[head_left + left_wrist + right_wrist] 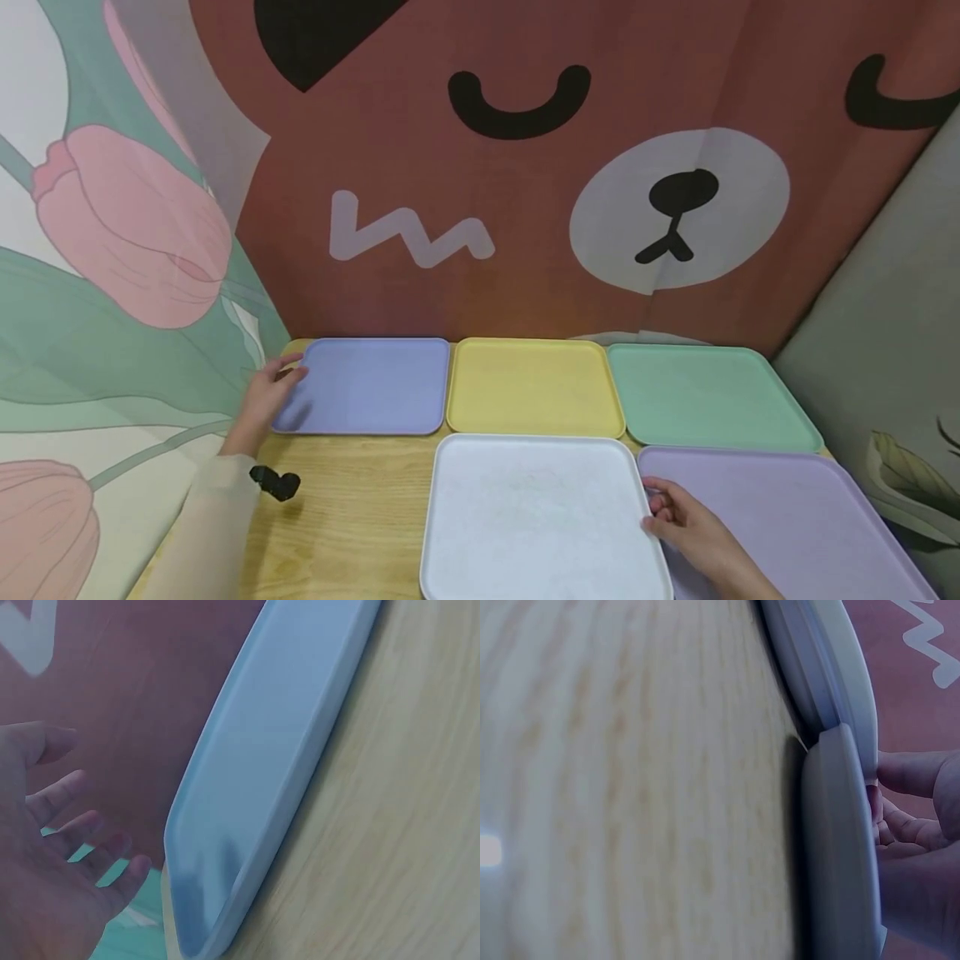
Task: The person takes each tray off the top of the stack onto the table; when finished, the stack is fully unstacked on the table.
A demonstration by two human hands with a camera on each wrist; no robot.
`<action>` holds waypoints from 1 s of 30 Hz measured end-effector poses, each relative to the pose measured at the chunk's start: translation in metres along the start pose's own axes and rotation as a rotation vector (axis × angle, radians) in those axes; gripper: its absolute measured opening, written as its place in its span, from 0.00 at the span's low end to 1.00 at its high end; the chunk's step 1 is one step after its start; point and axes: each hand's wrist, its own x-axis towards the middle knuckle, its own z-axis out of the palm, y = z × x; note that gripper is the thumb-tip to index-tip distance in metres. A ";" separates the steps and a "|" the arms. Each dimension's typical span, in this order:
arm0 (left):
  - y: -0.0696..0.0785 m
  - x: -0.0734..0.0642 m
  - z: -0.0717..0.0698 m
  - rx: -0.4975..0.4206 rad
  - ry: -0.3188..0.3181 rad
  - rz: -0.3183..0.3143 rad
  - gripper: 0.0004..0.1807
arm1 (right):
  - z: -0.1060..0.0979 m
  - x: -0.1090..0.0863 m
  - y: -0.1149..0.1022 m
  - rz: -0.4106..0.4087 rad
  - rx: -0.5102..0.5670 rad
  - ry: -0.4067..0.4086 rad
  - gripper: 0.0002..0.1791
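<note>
A white tray (540,517) lies at the front middle, and my right hand (693,529) pinches its right rim. In the right wrist view, the fingers (911,772) meet the tray edge where two rims overlap. At the far left, my left hand (266,400) is beside the left edge of a blue tray (371,387), its fingertips reaching over the corner. The left wrist view shows that hand (56,847) with parted, loosely bent fingers and nothing in it, apart from the blue tray (247,780). A purple tray (780,517) lies under the right forearm.
A yellow tray (536,387) and a green tray (712,396) continue the back row, close against the bear-print cloth (405,300). Bare wooden tabletop (337,517) shows at the front left. A grey cloth (885,333) bounds the right side.
</note>
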 end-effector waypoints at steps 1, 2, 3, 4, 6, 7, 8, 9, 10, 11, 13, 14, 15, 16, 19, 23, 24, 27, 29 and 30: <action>0.002 -0.001 0.002 0.012 -0.010 0.017 0.30 | 0.000 0.000 0.000 0.003 0.002 0.001 0.34; 0.003 -0.002 0.004 0.020 -0.023 0.031 0.30 | 0.000 0.000 0.000 0.000 0.003 0.000 0.34; 0.005 -0.004 0.006 0.033 -0.036 0.043 0.30 | 0.000 0.000 0.000 -0.004 0.005 0.000 0.34; 0.007 -0.005 0.009 0.037 -0.052 0.049 0.30 | 0.000 0.000 0.001 -0.011 0.009 0.000 0.34; 0.011 -0.009 0.015 0.056 -0.078 0.051 0.30 | 0.000 0.000 0.002 -0.023 0.009 -0.003 0.34; 0.013 -0.011 0.018 0.067 -0.092 0.048 0.30 | 0.000 0.000 0.002 -0.024 0.012 -0.002 0.34; 0.015 -0.013 0.021 0.075 -0.105 0.043 0.30 | 0.000 0.000 0.002 -0.023 0.010 0.000 0.34; 0.018 -0.015 0.024 0.086 -0.115 0.039 0.30 | 0.000 0.000 0.003 -0.024 0.007 0.001 0.34; 0.020 -0.018 0.027 0.093 -0.123 0.034 0.30 | 0.000 0.001 0.003 -0.024 0.003 0.000 0.34; 0.022 -0.020 0.030 0.103 -0.129 0.032 0.30 | -0.001 0.001 0.003 -0.023 -0.002 0.000 0.34; 0.027 -0.027 0.036 0.119 -0.143 0.021 0.31 | -0.001 0.002 0.003 -0.022 -0.009 0.001 0.34; 0.030 -0.030 0.039 0.126 -0.148 0.020 0.31 | -0.001 0.002 0.002 -0.020 -0.009 0.001 0.34; 0.032 -0.033 0.042 0.127 -0.154 0.018 0.31 | -0.001 0.002 0.002 -0.019 -0.009 0.001 0.34; 0.034 -0.036 0.046 0.131 -0.161 0.018 0.30 | -0.001 0.002 0.002 -0.019 -0.009 0.001 0.34; 0.039 -0.045 0.055 0.148 -0.182 0.026 0.30 | -0.001 0.002 0.002 -0.022 -0.007 -0.001 0.34; 0.042 -0.055 0.065 0.160 -0.214 0.050 0.29 | -0.001 0.001 0.001 -0.024 -0.006 -0.003 0.34; 0.043 -0.057 0.068 0.163 -0.223 0.055 0.29 | -0.001 0.001 0.001 -0.021 -0.005 -0.002 0.34; 0.045 -0.065 0.074 0.165 -0.243 0.067 0.29 | 0.000 0.001 0.000 -0.003 -0.008 -0.001 0.34; 0.048 -0.071 0.078 0.169 -0.251 0.067 0.29 | 0.000 0.002 0.000 0.012 -0.011 0.000 0.34; 0.050 -0.074 0.080 0.170 -0.252 0.069 0.29 | 0.000 0.002 0.000 0.023 -0.010 -0.001 0.34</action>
